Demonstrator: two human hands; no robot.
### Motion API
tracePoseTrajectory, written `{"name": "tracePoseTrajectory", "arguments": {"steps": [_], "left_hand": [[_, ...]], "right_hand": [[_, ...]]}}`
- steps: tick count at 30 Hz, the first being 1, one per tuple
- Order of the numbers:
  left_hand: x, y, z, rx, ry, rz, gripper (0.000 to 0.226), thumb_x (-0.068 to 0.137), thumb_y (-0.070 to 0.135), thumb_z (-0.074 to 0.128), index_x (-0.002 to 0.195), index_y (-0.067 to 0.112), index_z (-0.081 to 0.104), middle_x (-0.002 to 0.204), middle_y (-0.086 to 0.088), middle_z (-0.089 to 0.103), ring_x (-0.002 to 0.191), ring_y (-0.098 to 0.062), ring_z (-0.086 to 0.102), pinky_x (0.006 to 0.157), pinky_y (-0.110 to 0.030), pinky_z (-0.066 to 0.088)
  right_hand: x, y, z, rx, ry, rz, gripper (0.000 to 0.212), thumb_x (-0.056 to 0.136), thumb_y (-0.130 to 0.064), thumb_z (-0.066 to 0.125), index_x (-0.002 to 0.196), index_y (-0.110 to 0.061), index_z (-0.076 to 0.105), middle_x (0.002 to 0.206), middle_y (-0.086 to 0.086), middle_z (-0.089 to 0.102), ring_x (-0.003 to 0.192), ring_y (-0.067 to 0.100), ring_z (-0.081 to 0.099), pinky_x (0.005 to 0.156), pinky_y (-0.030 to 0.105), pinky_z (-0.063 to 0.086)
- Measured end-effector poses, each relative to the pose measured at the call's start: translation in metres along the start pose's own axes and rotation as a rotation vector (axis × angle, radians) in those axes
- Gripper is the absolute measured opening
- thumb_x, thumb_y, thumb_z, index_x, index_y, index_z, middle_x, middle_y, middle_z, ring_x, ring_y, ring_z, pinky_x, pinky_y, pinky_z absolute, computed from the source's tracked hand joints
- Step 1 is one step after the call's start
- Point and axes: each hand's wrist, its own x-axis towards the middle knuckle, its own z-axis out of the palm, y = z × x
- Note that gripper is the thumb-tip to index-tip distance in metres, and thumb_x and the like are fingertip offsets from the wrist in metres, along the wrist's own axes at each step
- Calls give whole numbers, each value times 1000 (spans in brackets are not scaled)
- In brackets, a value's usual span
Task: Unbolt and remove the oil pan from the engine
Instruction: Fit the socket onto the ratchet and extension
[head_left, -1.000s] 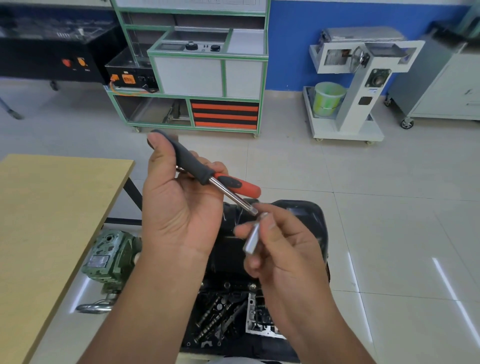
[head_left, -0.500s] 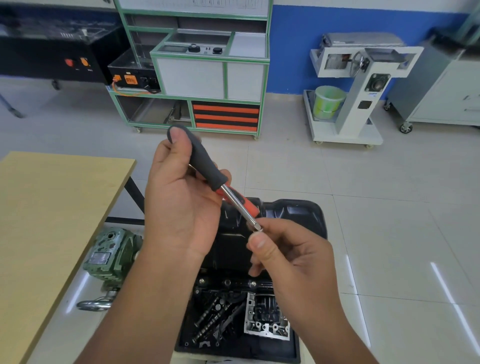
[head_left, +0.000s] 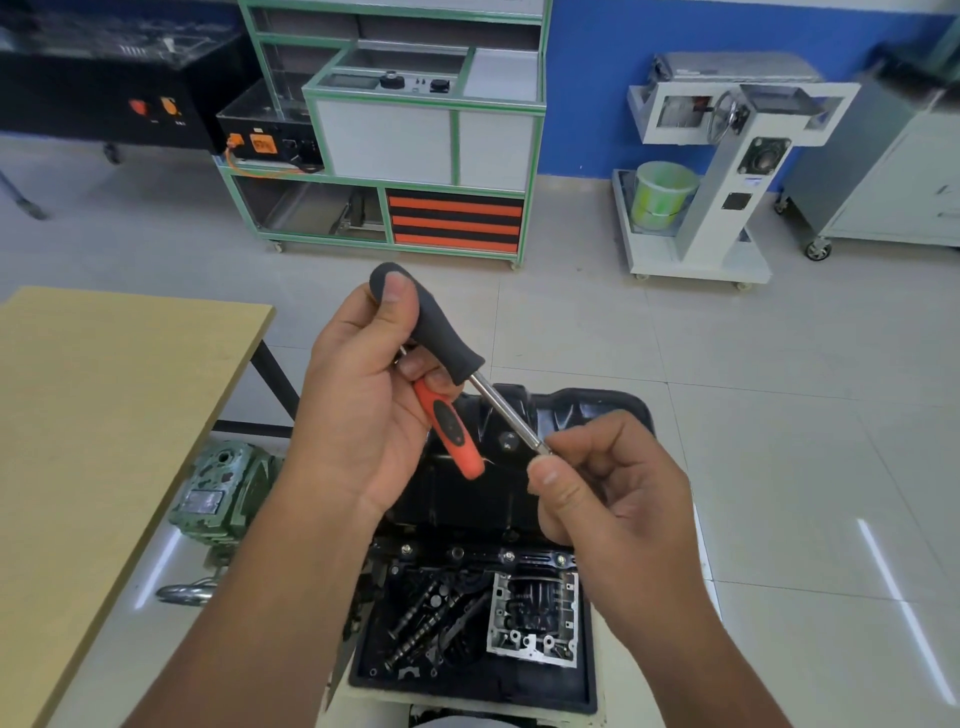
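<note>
My left hand grips two tools at once: a black-handled driver with a steel shaft pointing down-right, and an orange-handled tool under it. My right hand pinches the tip of the driver's shaft; a socket seen earlier is hidden in its fingers. Below both hands lies the black oil pan on the engine, with a row of bolts along its near flange.
A black tray with camshafts and a silver engine part sits below the pan. A tan table stands at left, a green gearbox beside it. Carts and cabinets line the far wall across tiled floor.
The right hand brought a silver socket up to the driver's shaft tip and now closes over it. The left hand tilted the driver more upright; the orange handle swung down.
</note>
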Motion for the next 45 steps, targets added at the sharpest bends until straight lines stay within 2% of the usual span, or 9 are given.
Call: {"name": "tracePoseTrajectory", "arguments": {"steps": [7,15,19,21,25,29,38,42,45], "left_hand": [[-6,-9,2,-118,-159,-76,15,87,32,71,89,18,70,80,3,52,54,-4,40,53,-20,41],[-4,-21,3,-44,-195,-176,20,86,33,73,93,17,64,80,2,51,53,-4,32,50,-18,32],[-2,-23,-2,285,-325,-190,33,91,44,67,122,34,64,84,-2,45,53,-9,28,46,-24,27],[1,-21,-8,205,-329,-225,39,99,49,54,137,42,57,84,-2,51,51,-9,26,48,-22,28],[9,-11,-21,46,-297,-290,40,105,40,45,127,14,67,80,-3,57,46,-7,31,44,-21,28],[8,-5,-22,0,-417,-379,43,102,35,48,128,7,68,83,-6,58,50,-10,36,46,-23,30],[6,1,-11,30,-396,-391,40,88,22,63,122,4,73,100,-14,55,51,-13,40,48,-25,33],[5,3,-13,45,-438,-387,36,91,23,62,121,4,73,106,-13,59,50,-10,42,47,-23,34],[6,3,-14,96,-476,-389,34,94,24,61,120,5,73,104,-10,64,51,-10,42,48,-23,34]], "right_hand": [[10,7,-14,207,-16,98,16,84,-6,68,78,-21,67,67,11,61,46,12,39,47,24,36],[14,16,-23,106,-70,144,9,86,-17,68,85,-26,70,63,4,57,47,10,38,45,22,33],[21,17,-30,-176,-179,87,18,95,-42,61,99,-30,74,56,-13,48,48,2,40,48,13,34],[24,13,-38,-305,-99,20,27,90,-52,60,91,-31,76,57,-7,56,50,12,47,50,19,39],[23,9,-62,-433,6,-24,26,84,-57,61,87,-37,78,66,12,61,59,33,55,53,32,45],[22,9,-75,-483,-17,-109,22,87,-51,64,89,-35,78,58,5,53,51,9,44,49,22,38],[24,-1,-88,-513,-53,-211,16,90,-41,65,89,-31,78,60,0,56,54,3,46,52,17,39],[26,-6,-93,-558,-138,-245,34,91,-42,66,82,-10,73,60,6,54,55,19,47,53,28,39],[29,-12,-95,-594,-138,-247,29,89,-44,70,85,-15,77,62,1,60,56,11,50,53,20,38]]}}
